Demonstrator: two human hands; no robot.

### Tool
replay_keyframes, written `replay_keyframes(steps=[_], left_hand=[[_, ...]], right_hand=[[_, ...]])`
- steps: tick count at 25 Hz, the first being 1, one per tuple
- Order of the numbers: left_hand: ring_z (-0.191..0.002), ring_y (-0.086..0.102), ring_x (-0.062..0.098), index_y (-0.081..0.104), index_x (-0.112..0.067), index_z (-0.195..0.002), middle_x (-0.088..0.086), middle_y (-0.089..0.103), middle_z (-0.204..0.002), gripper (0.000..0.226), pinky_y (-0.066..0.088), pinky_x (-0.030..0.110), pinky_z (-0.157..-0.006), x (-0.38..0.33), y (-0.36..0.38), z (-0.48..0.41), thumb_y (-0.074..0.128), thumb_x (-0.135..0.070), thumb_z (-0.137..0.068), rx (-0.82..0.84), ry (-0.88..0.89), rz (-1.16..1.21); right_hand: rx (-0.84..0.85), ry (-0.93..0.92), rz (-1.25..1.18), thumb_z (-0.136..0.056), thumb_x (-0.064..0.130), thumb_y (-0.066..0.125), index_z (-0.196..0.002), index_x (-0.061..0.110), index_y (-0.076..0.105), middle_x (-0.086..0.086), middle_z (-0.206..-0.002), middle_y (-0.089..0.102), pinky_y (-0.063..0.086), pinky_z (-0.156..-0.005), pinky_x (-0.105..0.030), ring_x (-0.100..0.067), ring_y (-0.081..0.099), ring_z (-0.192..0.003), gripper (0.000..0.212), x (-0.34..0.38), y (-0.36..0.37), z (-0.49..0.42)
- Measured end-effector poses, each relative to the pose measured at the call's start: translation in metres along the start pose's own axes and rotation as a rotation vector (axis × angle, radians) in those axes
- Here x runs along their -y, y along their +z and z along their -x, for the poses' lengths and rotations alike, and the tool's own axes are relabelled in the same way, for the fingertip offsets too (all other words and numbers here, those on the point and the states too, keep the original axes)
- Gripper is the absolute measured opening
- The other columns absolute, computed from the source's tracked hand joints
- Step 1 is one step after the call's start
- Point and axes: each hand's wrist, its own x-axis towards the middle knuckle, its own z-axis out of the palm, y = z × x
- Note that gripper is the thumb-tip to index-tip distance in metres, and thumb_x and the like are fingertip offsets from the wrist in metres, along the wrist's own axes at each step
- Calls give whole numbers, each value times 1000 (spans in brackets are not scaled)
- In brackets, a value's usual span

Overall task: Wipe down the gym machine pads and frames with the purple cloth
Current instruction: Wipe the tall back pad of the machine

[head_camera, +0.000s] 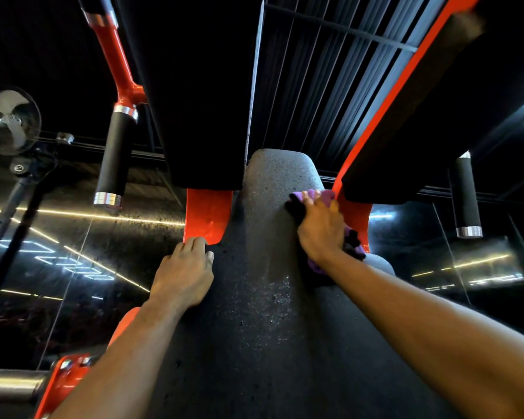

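At the left of the frame a fan and a black foam handle hang clear of my work. Just left of centre, my left hand rests on the left edge of the grey pad. Its fingers are loosely bent and grasp nothing, with the tips touching the lower lip of the left red bracket. I judge it is only bracing me.

The pad runs up the middle, speckled and dull. I read the step as wiping its upper right flank.

Right of centre, my right hand has its fingers curled over the purple cloth, pressing it onto the pad right beside the right red frame. The cloth is bunched. Purple folds poke out past the fingertips and below the wrist, and some parts look nearly black.

Next I would drag it down the pad with firm pressure, then across onto the red frame, keeping the wad from slipping into the gap.
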Motion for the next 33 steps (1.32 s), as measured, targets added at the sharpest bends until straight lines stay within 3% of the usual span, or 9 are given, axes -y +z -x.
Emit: replay_keyframes(steps=[3, 6, 10, 13, 17, 22, 26, 28, 33], left_hand=[[-116, 49, 24, 45, -17, -124, 4, 52, -128, 29, 42, 43, -91, 1, 1, 0, 33, -34, -104, -2, -6, 17], [-117, 49, 24, 44, -17, -123, 4, 53, -128, 28, 42, 42, -90, 0, 4, 0, 34, -34, -104, -15, -12, 4], [-116, 49, 24, 43, -17, -123, 3, 52, -128, 27, 42, 42, -90, 1, 3, 0, 33, -34, -104, -9, -15, 12], [-116, 49, 23, 43, -17, -122, 3, 52, -127, 26, 41, 41, -88, 0, 2, 0, 32, -34, -104, -6, -16, 11], [-114, 50, 21, 42, -20, -123, 1, 53, -126, 26, 41, 38, -88, 1, 2, 2, 31, -35, -105, -21, -6, 33], [-113, 50, 21, 41, -21, -119, 0, 52, -122, 22, 42, 39, -89, 1, 2, 3, 32, -34, -105, -50, -2, 49], [-115, 50, 23, 41, -20, -117, 1, 53, -122, 20, 41, 41, -89, 3, 5, 6, 34, -33, -104, -72, 23, 33], [-115, 50, 24, 41, -20, -118, 2, 53, -122, 21, 41, 42, -89, 4, 5, 4, 34, -34, -104, -76, 21, 35], [-116, 49, 21, 43, -20, -120, 0, 52, -124, 25, 41, 40, -91, 0, 2, 4, 31, -35, -105, -42, -4, 31]], right_hand=[[-14, -292, 27, -86, 5, 46, -151, 25, 44, 4, -157, 43, 45, -104, -42, -29, 43, -132, 67, -6, 6, -13], [-45, 38, -87, -87, 3, 47, -149, 26, 47, 3, -155, 45, 42, -107, -41, -30, 41, -136, 66, 5, 2, -29], [13, -453, -40, -88, 7, 49, -149, 28, 47, 8, -156, 44, 42, -103, -41, -26, 41, -134, 65, 16, 12, -31], [37, -92, -124, -89, 9, 42, -148, 29, 47, 5, -158, 40, 32, -118, -41, -24, 31, -144, 63, 15, 2, -53], [131, -697, -8, -87, 11, 50, -152, 33, 41, 9, -162, 33, 30, -115, -38, -27, 28, -148, 69, 33, 12, -37], [251, -91, -43, -98, 32, 47, -156, 29, 28, 1, -167, 17, 25, -115, -62, -34, 8, -153, 61, 66, -15, -76], [584, -224, 38, -97, 52, 49, -160, 31, 0, 1, -169, -11, 13, -121, -62, -37, -17, -153, 82, 78, -29, -72], [714, -310, 105, -97, 61, 47, -159, 41, 3, 7, -168, -15, 4, -120, -65, -31, -21, -153, 79, 59, -50, -80], [402, -282, 0, -88, 82, 32, -152, 60, 0, 6, -168, -15, 6, -115, -72, -34, -18, -153, 74, 49, -8, -24]])
